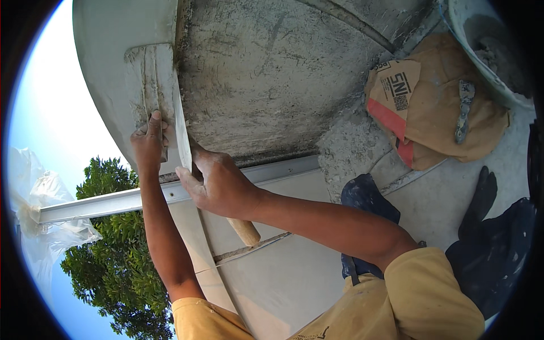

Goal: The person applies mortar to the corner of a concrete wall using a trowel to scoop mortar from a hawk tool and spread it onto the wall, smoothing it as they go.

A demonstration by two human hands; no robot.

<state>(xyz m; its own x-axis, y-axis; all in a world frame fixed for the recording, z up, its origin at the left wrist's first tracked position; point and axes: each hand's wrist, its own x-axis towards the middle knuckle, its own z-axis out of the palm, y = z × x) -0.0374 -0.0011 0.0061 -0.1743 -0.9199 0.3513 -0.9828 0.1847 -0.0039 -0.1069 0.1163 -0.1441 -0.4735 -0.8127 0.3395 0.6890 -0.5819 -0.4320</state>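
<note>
My left hand (150, 141) is closed around the handle end of a flat plastering trowel (148, 73), its rectangular plate smeared with grey. That plate lies over a smooth grey curved surface (99, 51). Close beside it, my right hand (221, 180) grips a trowel with a wooden handle (245, 231); the handle sticks out below the fist. Its pale blade (182, 127) appears nearly edge-on, along the right side of the plastering trowel. Whether the two tools touch, I cannot tell.
A rough, stained concrete face (266, 73) adjoins the smooth surface, with a metal beam (113, 204) below. At right are a brown paper bag (436, 107) with a mortar-crusted scraper (464, 110) on it, and a bucket (473, 51) of grey mix. Clear plastic sheeting (45, 192) wraps the beam's left end.
</note>
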